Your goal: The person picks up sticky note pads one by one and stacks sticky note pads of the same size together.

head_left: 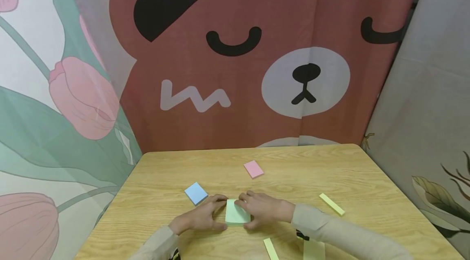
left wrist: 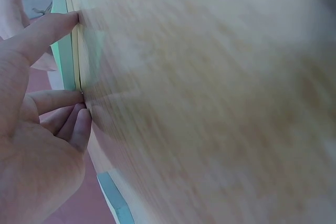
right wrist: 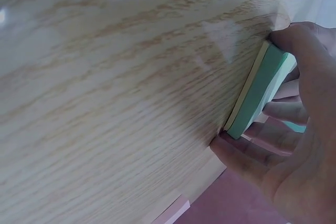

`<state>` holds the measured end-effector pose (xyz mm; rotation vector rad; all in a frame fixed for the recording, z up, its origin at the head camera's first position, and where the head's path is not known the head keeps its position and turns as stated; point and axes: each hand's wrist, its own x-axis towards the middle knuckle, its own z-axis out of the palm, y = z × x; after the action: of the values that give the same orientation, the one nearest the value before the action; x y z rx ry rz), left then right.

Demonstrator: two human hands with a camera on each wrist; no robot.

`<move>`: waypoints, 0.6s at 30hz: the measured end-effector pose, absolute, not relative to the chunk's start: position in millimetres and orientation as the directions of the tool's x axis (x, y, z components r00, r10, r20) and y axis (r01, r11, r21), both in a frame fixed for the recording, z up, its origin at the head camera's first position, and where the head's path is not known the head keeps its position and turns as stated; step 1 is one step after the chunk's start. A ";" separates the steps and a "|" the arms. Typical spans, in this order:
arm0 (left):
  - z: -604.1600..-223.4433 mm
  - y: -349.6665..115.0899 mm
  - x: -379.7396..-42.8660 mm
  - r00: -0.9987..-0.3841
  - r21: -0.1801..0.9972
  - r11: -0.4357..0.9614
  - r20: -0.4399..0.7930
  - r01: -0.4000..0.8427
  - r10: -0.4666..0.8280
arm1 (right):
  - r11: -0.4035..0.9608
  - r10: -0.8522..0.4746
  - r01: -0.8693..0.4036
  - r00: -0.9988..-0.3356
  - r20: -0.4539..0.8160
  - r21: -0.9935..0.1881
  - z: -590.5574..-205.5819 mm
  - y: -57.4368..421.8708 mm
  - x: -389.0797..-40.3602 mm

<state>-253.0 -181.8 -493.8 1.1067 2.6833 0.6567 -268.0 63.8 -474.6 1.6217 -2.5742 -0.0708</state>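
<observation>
A green sticky note pad (head_left: 235, 213) lies near the front middle of the table, between both hands. Under it the wrist views show a thin pale yellow pad (right wrist: 245, 88), edges nearly lined up. My left hand (head_left: 203, 216) grips the stack's left side, thumb at the near corner and fingers at the far one. From the opposite side my right hand (head_left: 265, 209) holds the stack, its thumb at the near right corner, other fingers reaching over the top and far edge. In the left wrist view, left fingertips (left wrist: 71, 19) touch the stack's edge at table level.
A blue sticky note pad (head_left: 196, 193) lies just left of the hands, a pink one (head_left: 253, 169) farther back. Narrow yellow strip pads lie at the right (head_left: 332, 204) and front (head_left: 271, 249). A yellow pad (head_left: 314, 250) is partly under the right sleeve in the head view.
</observation>
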 end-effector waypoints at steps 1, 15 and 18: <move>-494.0 -182.0 -252.9 -0.711 0.455 0.628 0.014 0.631 0.704 | 0.431 -0.902 -0.898 -0.427 0.059 0.090 -474.4 64.1 -267.9; -492.1 -181.8 -250.1 -0.712 0.468 0.628 0.004 0.622 0.702 | 0.450 -0.893 -0.893 -0.449 0.024 0.015 -472.2 66.5 -268.9; -491.0 -181.5 -249.6 -0.706 0.476 0.618 0.010 0.626 0.708 | 0.453 -0.891 -0.891 -0.453 0.020 0.012 -471.8 66.8 -267.8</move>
<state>-249.6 -181.5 -491.0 1.1085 2.6615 0.6798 -267.8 66.8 -471.8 1.6305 -2.6586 0.0001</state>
